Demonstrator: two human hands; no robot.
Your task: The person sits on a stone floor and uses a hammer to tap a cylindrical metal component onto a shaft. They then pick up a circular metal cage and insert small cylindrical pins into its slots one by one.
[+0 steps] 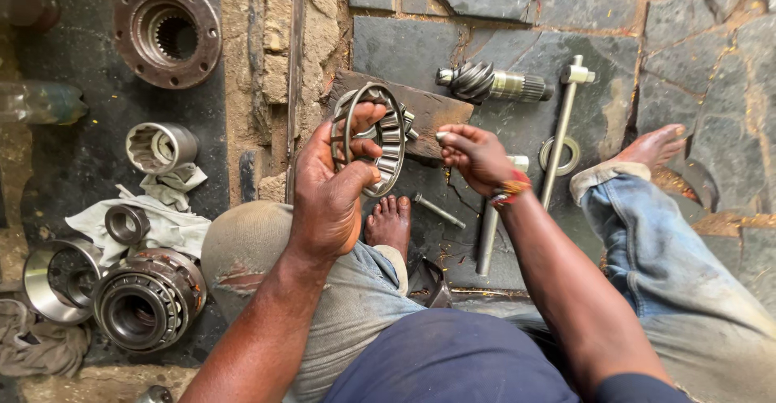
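I see no labels, signs or screens around me, only one clear plastic bottle (pixel 40 102) lying at my far left.

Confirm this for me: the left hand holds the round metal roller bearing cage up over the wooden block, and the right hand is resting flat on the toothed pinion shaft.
One detail is off. In the head view the right hand is not on the toothed pinion shaft; it is raised beside the round metal roller bearing cage, pinching a small metal roller. The left hand does hold the cage over the wooden block.
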